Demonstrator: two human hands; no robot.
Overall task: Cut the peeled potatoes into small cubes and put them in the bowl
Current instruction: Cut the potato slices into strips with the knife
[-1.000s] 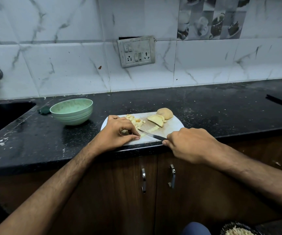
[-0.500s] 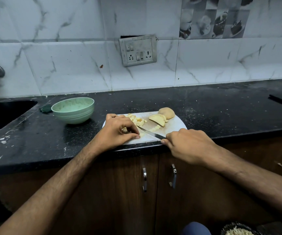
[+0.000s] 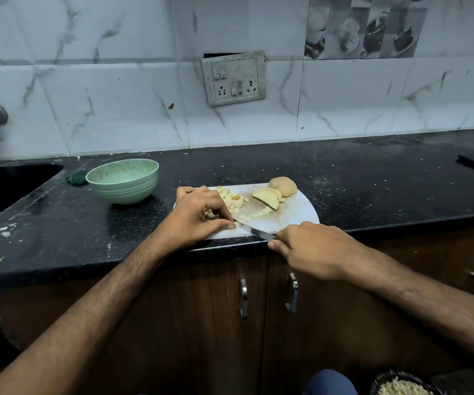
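Both hands work: left hand fingers clamp a potato piece; right hand grips the knife. Wet, firm, likely slippery; pin it near the cut.

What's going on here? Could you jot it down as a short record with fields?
Surface: black countertop
Board: white cutting board at the counter's front edge
Left hand: holds a potato piece down on the board
Right hand: grips the knife, blade angled toward the left hand
Cut so far: small cubes heaped on the board
Still uncut: potato slices, one potato chunk
Bowl: green bowl left of the board, no cubes visible inside
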